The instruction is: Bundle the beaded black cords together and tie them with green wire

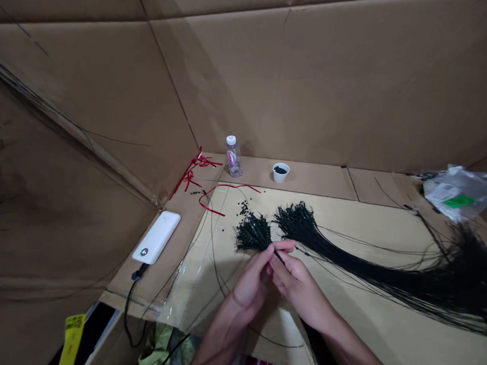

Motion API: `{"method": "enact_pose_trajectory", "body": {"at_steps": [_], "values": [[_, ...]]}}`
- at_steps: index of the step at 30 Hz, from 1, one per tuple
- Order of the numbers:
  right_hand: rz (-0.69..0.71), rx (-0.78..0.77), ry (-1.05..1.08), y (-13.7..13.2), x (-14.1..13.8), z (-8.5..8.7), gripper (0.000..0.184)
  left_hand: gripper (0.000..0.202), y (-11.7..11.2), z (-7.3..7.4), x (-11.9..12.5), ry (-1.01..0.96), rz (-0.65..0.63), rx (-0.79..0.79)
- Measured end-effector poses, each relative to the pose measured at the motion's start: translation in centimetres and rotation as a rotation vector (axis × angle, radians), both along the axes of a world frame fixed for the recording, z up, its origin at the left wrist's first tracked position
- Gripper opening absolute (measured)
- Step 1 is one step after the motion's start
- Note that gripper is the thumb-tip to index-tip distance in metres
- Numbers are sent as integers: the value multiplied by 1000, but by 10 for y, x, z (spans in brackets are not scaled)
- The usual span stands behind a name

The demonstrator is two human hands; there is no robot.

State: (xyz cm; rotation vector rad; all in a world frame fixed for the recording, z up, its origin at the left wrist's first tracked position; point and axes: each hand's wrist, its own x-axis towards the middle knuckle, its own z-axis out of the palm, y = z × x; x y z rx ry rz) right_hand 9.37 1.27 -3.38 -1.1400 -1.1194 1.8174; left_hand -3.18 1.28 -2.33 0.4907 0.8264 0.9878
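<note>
While the left hand (252,287) and right hand (302,287) meet over the surface (374,217), each grip is closed on the bundle (254,233), just below its tufted end. Loose dark bits (243,208) lie beyond it, a second bundle (352,259) to the right; farther back stand a bottle (234,160) and cup (281,178).

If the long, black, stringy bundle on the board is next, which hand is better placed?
Probably the right hand: it is nearer that long, black, stringy bundle; the left hand lies farther left.
</note>
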Motion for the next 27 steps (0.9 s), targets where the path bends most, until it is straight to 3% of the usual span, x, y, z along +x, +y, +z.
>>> {"method": "enact_pose_trajectory", "body": {"at_steps": [5,9,14,27], "values": [[-12,-85,99,-2,-1,7,56,36,9,0,4,-189,8,10],[3,-237,165,-2,2,17,63,33,12,-2,2,-338,12,3],[79,-382,247,-2,9,23,67,37,14,4,0,-407,-10,-9],[72,-369,180,-9,21,14,68,42,16,2,4,-389,-8,-23]]}}
